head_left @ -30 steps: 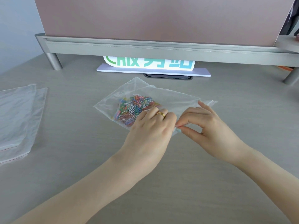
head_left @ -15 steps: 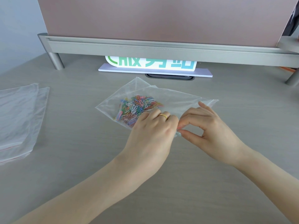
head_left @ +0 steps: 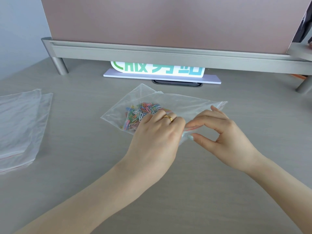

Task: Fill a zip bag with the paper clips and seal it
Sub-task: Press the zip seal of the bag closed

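A clear plastic zip bag (head_left: 177, 105) with a thin red line along its mouth is laid flat on the grey table (head_left: 219, 200), near the middle. A heap of small paper clips in many colours (head_left: 143, 112) is seen inside the bag, at its left end. The mouth of the bag is turned toward the person, and its near edge is covered by the two hands.

The left hand (head_left: 155, 137) is laid over the near edge of the bag, with the fingers curled down onto the plastic. A gold ring (head_left: 168, 118) is worn on one finger. The fingertips are hidden under the hand, so how the bag is held by this hand cannot be told for sure.

The right hand (head_left: 224, 132) is placed just beside the left one, almost touching it. The red strip of the bag is pinched between the thumb (head_left: 200, 140) and the bent fingers (head_left: 199, 121) above it.

A pile of more clear plastic bags (head_left: 18, 125) is laid at the left side of the table, well apart from the hands. A white sign with green letters (head_left: 158, 70) is stood at the back, under a grey metal rail (head_left: 168, 54). A big pink-brown panel (head_left: 168, 21) is held above the rail.
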A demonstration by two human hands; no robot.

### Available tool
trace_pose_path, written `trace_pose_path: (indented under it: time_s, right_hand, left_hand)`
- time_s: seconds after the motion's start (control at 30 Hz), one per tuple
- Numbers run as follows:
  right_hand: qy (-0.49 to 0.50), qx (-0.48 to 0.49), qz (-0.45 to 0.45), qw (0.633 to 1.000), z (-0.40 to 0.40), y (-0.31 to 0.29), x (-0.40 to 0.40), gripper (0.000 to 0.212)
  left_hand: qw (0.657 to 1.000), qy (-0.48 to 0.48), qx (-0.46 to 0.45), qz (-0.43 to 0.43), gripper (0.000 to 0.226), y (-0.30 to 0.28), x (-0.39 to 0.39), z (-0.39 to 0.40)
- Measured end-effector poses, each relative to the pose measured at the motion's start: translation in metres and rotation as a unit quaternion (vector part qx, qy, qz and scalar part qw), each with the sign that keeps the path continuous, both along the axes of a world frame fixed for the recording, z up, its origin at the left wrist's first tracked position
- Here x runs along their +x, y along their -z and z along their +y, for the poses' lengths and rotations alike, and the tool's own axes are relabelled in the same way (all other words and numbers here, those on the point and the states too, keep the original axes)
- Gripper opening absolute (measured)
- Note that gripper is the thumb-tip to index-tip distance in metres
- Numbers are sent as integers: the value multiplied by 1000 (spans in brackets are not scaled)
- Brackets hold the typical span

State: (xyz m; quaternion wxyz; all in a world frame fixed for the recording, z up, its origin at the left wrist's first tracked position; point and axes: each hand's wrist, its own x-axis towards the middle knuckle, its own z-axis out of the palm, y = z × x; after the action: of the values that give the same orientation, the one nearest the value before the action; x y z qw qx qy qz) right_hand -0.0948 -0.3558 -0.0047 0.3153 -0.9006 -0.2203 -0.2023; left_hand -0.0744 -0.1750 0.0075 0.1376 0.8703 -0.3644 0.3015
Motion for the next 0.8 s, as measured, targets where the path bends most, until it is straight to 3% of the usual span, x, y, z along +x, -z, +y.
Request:
trace_pose_path:
  time_s: [0.1, 0.23, 0.3, 0.37, 0.47, 0.53, 0.63, 0.73, 0.8]
  right_hand:
    - [-7, 2, -21, 1000, 4, -4, 0, 13]
    - [1, 51, -22, 998, 10, -21, 5, 11]
    - [-6, 64, -22, 998, 16, -32, 9, 12]
    - [-9, 23, -9, 1000, 13, -41, 15, 35]
    - [77, -34, 100, 991, -16, -49, 28, 102]
    - [140, 31, 132, 981, -43, -42, 40, 117]
    - [85, 204, 221, 950, -54, -25, 61, 116]
    - [-44, 279, 274, 919, -38, -8, 87, 93]
    - [-44, 343, 300, 889, -21, -14, 103, 77]
  left_hand:
    - [999, 27, -35, 31, 15, 1, 0, 1]
    - [972, 21, -42, 229, 60, 7, 12, 9]
    - [943, 42, -65, 323, 48, 11, 24, 12]
    - [892, 60, -155, 420, 22, 8, 35, 16]
    - [855, 66, -256, 446, 22, -3, 53, 23]
    - [837, 87, -307, 444, 22, -13, 63, 27]
    - [809, 122, -367, 442, 24, -26, 76, 28]
    - [770, 165, -421, 450, 24, -34, 89, 24]
    - [757, 172, -443, 448, 25, -42, 98, 20]
